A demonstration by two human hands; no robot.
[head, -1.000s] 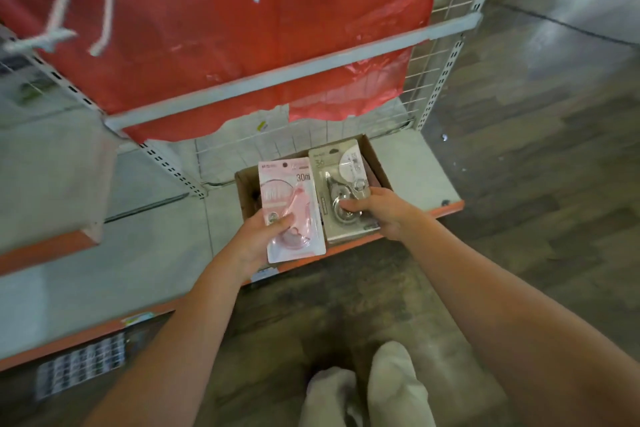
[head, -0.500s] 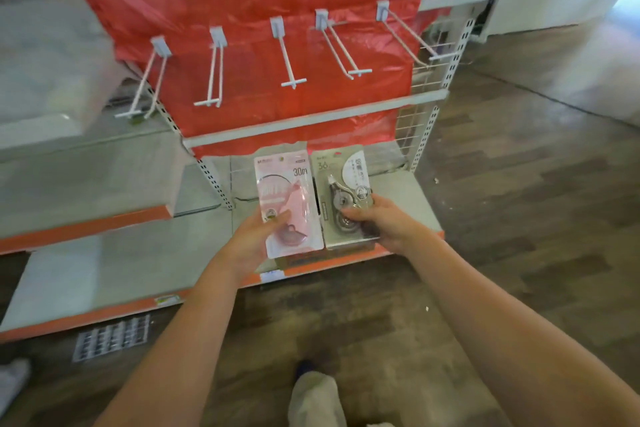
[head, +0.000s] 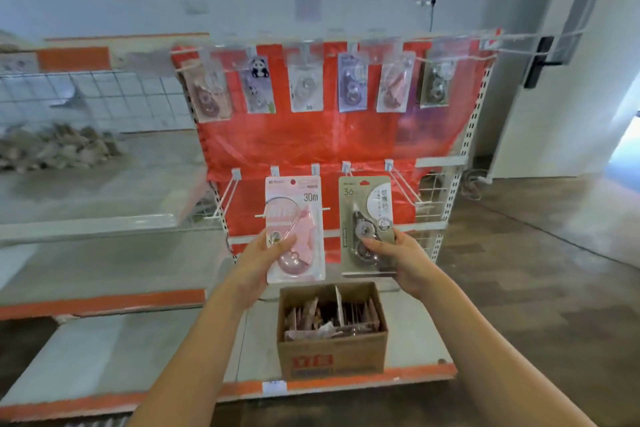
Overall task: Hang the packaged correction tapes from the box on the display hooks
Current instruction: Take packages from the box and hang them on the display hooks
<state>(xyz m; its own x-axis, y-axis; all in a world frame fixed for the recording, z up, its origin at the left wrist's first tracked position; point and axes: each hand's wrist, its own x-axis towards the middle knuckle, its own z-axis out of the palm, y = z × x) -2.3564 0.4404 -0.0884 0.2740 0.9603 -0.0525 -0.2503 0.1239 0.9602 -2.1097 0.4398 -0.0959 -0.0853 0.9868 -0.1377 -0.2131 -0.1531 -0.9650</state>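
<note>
Correction tapes, two carded packs | pink pack (head: 295, 229) pinched low by left hand (head: 258, 262); grey pack (head: 367, 225) by right hand (head: 403, 258) | raised before lower hooks (head: 403, 185), above box (head: 331, 331) | judged light, stiff; hold low, hang-holes free

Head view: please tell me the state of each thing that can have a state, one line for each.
Left hand: grips the pink pack.
Pink pack: upright, held, not yet hung.
Right hand: grips the grey pack.
Grey pack: upright, held, not yet hung.
Box: open, packs inside.
Top-row packs: hung.
Lower hooks: bare.
</note>
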